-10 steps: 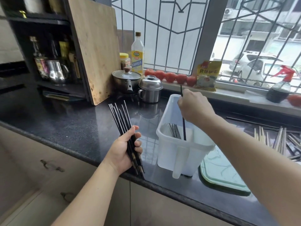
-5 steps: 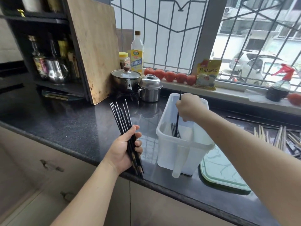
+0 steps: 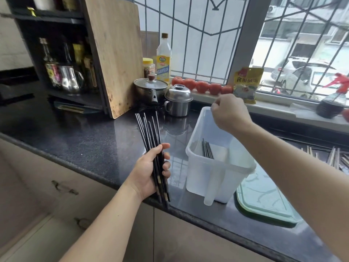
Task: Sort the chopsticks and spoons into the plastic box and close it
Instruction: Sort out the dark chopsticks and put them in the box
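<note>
My left hand [image 3: 151, 171] grips a bundle of several black chopsticks [image 3: 149, 133] at the counter's front edge, their tips fanned upward and away from me. A translucent plastic box [image 3: 200, 174] stands to the right of it, with several black chopsticks [image 3: 207, 150] lying inside along its left wall. Above the box's far rim hovers my right hand [image 3: 229, 112], fingers loosely curled and holding nothing. The pale green lid [image 3: 264, 203] lies flat on the counter to the right of the box. More chopsticks and utensils [image 3: 336, 157] lie in a heap at the far right.
A wooden cutting board [image 3: 113, 53] leans against a dark shelf at the back left. A lidded pot [image 3: 151, 87] and a steel lidded cup [image 3: 178, 100] stand behind the box. Tomatoes [image 3: 202, 86], an oil bottle [image 3: 164, 57] and a yellow packet [image 3: 246, 84] line the windowsill.
My right hand lowered one black chopstick into the box, let it go, and lifted away empty. The left hand kept its bundle in place.
</note>
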`<act>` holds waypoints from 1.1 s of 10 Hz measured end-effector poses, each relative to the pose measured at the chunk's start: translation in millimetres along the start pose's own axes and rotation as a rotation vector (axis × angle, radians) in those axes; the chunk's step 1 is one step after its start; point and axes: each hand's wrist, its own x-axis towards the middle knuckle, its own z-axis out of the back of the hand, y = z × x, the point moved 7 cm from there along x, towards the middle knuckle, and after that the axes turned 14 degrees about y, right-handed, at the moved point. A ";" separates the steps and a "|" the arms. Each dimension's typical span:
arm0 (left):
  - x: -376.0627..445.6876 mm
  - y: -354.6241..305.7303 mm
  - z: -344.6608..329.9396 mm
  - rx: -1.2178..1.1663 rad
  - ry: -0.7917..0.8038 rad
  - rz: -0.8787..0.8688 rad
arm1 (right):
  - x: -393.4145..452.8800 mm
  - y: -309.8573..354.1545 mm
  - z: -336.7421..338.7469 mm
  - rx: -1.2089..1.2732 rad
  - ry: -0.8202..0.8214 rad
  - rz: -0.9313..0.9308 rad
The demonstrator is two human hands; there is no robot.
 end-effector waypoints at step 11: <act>-2.1 -0.5 -3.5 -0.055 0.025 0.006 | -20.8 -40.1 -107.6 -0.283 0.972 -0.306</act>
